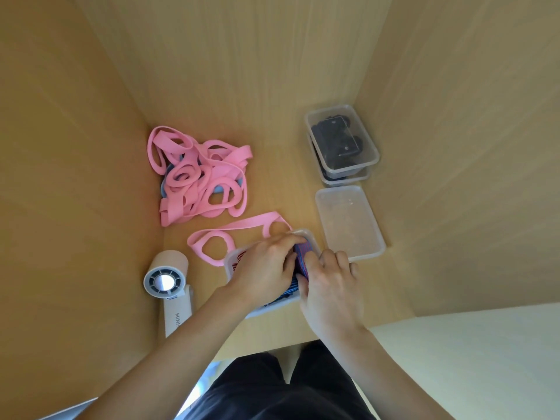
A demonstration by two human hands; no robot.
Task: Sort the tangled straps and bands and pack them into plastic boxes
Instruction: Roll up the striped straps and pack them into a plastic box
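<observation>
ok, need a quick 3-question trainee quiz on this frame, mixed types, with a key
1. True or false: the left hand and the right hand are both at the near box that holds the striped straps.
2. Multiple choice: what colour is the tangled pile by the back left wall? A green, B pink, C yellow.
3. Fill in: the stacked boxes at the back right hold ____ items.

Key: 1 true; 2 B; 3 black.
</observation>
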